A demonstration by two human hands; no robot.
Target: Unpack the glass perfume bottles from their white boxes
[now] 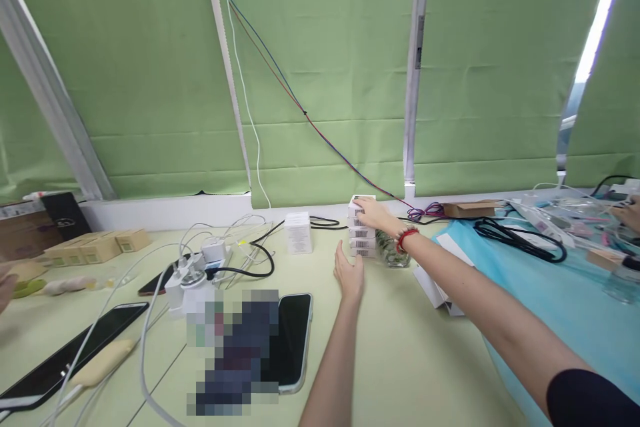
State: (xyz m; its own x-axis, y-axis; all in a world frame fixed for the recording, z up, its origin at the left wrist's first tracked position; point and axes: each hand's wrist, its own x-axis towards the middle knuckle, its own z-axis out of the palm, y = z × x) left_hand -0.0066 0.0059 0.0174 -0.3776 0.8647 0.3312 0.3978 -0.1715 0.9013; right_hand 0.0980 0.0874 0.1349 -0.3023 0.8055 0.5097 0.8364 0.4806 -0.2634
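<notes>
Small white boxes with barcode labels [363, 233] stand in an upright stack near the back of the table. My right hand [376, 215], with a red bracelet at its wrist, reaches across the top and has its fingers closed on the uppermost white box [355, 209]; part of its grip is hidden. Just in front and to the left of the stack, my left hand [349, 273] is open, fingers stretched upward and holding nothing. A clear glass jar [393, 253] stands right beside the stack, partly behind my right wrist.
Another white box stack [299, 233] stands further left. A phone [294, 341], a tablet [75, 350] and tangled white cables [145, 340] cover the left side. To the right are an open white carton [435, 287], blue sheeting [560, 307] and a black cable coil [520, 240]. Other people's hands show at both edges.
</notes>
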